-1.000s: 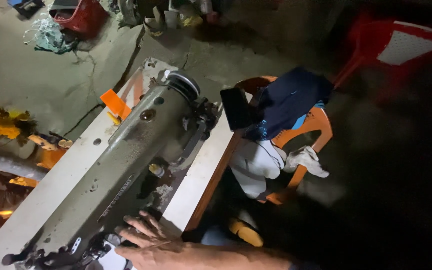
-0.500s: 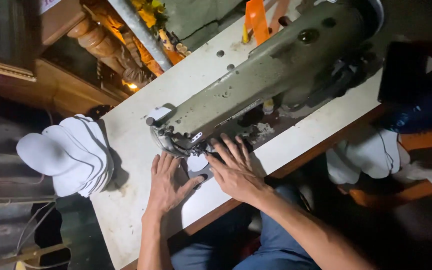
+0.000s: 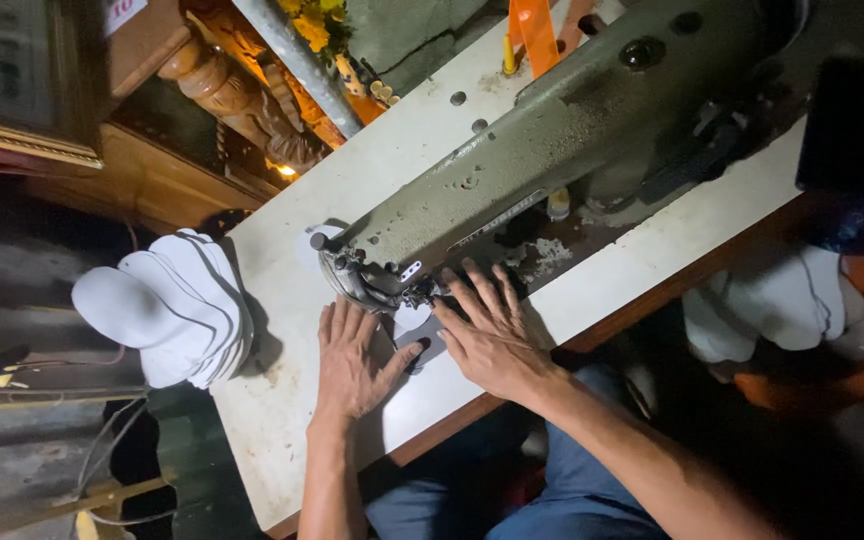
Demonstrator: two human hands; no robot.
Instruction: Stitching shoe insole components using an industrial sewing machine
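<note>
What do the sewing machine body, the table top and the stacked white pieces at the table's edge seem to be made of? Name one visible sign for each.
Sewing machine body: probably cast metal, dull olive paint, with screw holes and worn spots.
Table top: likely laminated board, smooth off-white, stained, with a brown wooden-looking edge.
Stacked white pieces: seemingly fabric or foam, matte, thin, with curved layered edges.

Dim room, carved wooden furniture (image 3: 222, 90)

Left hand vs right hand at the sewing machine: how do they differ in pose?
The left hand lies flat on the white tabletop, fingers close together, thumb out toward the small pale fabric piece. The right hand has fingers fanned, reaching under the grey-green sewing machine. Both rest palm down beside the needle area.
</note>
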